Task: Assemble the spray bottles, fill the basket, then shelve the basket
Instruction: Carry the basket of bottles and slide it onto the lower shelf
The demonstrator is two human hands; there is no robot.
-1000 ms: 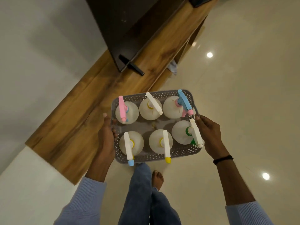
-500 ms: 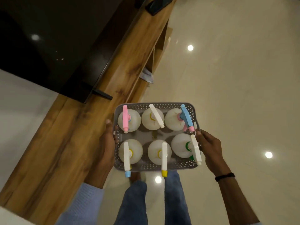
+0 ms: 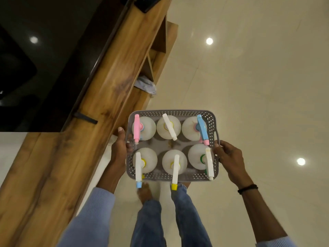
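Lettering or brand marks cannot be read on any item. Left hand (image 3: 121, 150) curls around the left rim of a grey perforated plastic basket (image 3: 170, 176), thumb on top of the rim; right hand (image 3: 228, 157) closes on the basket's right handle, a black band (image 3: 247, 189) on its wrist. Both light blue sleeves (image 3: 92, 216) show at the lower edge. The basket is held level in the air above the person's jeans (image 3: 151, 221) and bare feet, just right of the cabinet. Six white round plastic spray bottles (image 3: 147, 124) stand upright in it, in two rows of three. Back row, left to right: pink head (image 3: 136, 128), white head (image 3: 169, 129), blue head (image 3: 202, 129). Front row: three white heads, tipped blue, yellow and white. At far left a black screen (image 3: 26, 72) stands on a long wooden cabinet (image 3: 114, 72), whose open shelf holds crumpled cloth (image 3: 146, 85). Glossy cream floor tiles (image 3: 258, 86) reflect ceiling lamps.
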